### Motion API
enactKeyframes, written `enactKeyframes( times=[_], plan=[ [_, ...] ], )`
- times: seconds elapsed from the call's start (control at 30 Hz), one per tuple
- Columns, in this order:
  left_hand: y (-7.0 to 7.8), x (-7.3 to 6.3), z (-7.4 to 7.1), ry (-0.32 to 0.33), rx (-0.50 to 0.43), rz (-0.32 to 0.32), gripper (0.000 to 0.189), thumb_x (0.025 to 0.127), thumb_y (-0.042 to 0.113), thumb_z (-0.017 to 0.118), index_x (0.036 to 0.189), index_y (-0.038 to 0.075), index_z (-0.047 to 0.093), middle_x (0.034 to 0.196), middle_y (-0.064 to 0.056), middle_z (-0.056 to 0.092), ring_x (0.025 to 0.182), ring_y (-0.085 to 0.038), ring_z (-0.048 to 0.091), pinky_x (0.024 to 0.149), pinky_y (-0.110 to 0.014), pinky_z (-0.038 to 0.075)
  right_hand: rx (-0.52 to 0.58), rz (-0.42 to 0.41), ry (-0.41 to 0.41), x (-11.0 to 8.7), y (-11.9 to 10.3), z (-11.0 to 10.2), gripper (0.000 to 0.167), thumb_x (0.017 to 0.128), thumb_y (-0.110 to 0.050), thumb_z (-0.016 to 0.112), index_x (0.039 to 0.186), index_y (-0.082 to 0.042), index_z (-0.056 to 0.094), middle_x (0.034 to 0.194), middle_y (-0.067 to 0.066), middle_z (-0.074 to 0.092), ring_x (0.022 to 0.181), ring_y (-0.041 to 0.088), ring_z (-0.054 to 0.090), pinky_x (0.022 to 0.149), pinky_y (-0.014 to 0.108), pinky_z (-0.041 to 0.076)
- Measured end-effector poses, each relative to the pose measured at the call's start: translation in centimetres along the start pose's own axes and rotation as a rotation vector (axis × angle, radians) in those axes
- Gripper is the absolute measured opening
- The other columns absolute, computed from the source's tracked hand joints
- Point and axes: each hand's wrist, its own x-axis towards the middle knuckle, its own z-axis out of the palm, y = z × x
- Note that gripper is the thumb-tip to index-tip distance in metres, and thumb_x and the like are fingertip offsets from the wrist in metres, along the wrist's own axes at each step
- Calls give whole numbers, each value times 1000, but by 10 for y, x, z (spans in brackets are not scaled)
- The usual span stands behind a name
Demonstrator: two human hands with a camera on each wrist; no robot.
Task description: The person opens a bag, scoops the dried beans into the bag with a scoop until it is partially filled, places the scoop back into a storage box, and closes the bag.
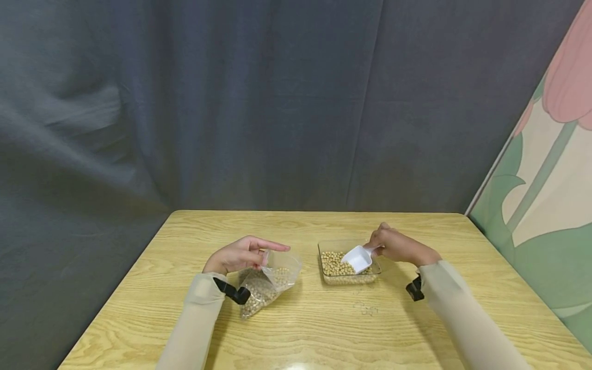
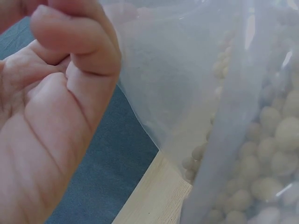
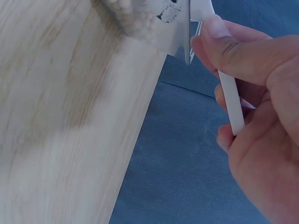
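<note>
My left hand (image 1: pixel 240 255) grips the upper edge of a clear plastic bag (image 1: pixel 288 261), its index finger stretched out along the mouth. Round, pale beans fill the lower part of the bag, and its wall with the beans (image 2: pixel 275 154) shows close up in the left wrist view. In my right hand (image 1: pixel 393 244) is the handle (image 3: pixel 230 100) of a white scoop (image 1: pixel 358 258), thumb and fingers curled round it. The scoop's tilted head rests among yellowish beans (image 1: pixel 334 263) inside a rectangular glass container (image 1: pixel 349 280).
A wood-grain table (image 1: pixel 319 339) carries everything. Small clear bits (image 1: pixel 367 309) lie in front of the glass container. A dark curtain (image 1: pixel 277 103) hangs behind the table, and a painted wall (image 1: pixel 546 195) stands at the right.
</note>
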Motion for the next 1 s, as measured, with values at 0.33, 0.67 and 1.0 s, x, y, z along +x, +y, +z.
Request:
enactKeyframes(
  times=[0.33,0.67,1.0],
  plan=[
    [-1,0,-1,-13,-10,4,49,91,-14,39,141,-11,38,75,6,68,58,-10,42,57,-22,38,80,-45,2,0,2,7,21,83,2,67,103,4,73,86,7,71,73,7,34,68,22,27],
    [-1,0,-1,-6,-9,1,50,91,-15,38,141,-10,38,75,6,69,58,-11,42,57,-24,37,35,-15,-7,4,-1,8,22,84,4,65,104,0,74,90,4,69,78,9,37,68,23,33],
    [0,-1,0,-1,-14,-3,49,92,-14,40,141,-11,38,78,5,70,59,-9,44,58,-21,41,27,-41,4,10,-7,10,24,82,5,66,104,0,74,93,6,70,79,11,42,69,24,37]
  ],
)
